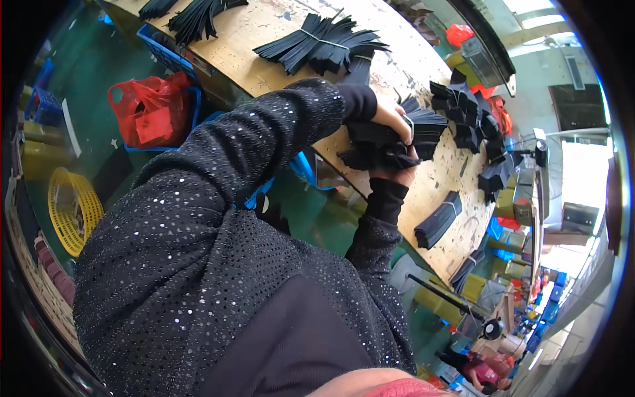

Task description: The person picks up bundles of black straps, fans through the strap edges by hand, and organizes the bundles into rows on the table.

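A thick bundle of black flat strips point(374, 137) is gripped between my two hands at the near side of the wooden table point(407, 69). My left hand point(395, 120) reaches over its top, fingers wrapped round the strips. From below, my right hand point(402, 174) closes on the lower end, its fingers partly hidden behind the black pieces. The strips fan out past my hands to the right. Beyond my left wrist lies a tied bundle of black strips point(317, 45), bound with a pale band. A flatter stack of black strips point(438, 220) rests to the right of my hands.
Heaped black bundles point(466, 114) line the table's far side. More strips point(198, 18) lie at its left end. Beside the table, a red plastic bag point(152, 109) sits in a blue crate point(196, 99). A yellow basket point(74, 210) is farther left. Another person point(479, 372) is at lower right.
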Demonstrator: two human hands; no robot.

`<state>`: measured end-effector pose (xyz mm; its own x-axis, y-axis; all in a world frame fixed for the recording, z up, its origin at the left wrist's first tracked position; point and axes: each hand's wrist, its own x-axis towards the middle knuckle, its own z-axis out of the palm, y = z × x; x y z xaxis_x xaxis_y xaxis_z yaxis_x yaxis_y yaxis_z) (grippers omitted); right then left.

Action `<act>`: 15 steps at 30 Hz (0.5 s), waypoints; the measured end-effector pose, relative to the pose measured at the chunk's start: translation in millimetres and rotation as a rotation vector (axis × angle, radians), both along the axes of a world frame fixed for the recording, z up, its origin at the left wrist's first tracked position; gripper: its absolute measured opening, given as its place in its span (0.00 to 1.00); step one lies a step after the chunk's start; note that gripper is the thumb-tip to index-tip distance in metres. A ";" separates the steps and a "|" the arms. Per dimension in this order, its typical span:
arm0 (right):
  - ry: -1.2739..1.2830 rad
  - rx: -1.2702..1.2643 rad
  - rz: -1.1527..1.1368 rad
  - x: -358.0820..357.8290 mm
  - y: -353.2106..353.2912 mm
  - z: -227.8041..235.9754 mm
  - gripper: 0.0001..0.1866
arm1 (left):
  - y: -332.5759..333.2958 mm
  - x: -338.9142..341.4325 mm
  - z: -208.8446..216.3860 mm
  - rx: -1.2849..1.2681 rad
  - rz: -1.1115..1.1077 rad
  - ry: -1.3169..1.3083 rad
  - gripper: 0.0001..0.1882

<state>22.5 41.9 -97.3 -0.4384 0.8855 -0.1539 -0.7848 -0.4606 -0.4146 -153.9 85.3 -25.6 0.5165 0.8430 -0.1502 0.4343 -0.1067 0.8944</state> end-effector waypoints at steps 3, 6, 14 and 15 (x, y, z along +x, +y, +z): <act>-0.055 -0.046 -0.045 1.3 0.0 3.6 0.30 | 1.4 -3.2 14.2 -0.110 -0.084 -0.145 0.23; -0.217 0.046 -0.075 -9.8 -20.9 23.6 0.30 | -8.5 -3.1 13.1 -0.109 -0.140 -0.193 0.20; -0.405 0.277 -0.095 -44.5 -63.6 37.1 0.29 | -99.5 -37.3 47.2 0.736 0.067 -0.527 0.33; -0.408 0.303 -0.073 -60.1 -71.9 35.2 0.29 | -113.3 -50.1 49.5 0.862 0.128 -0.523 0.33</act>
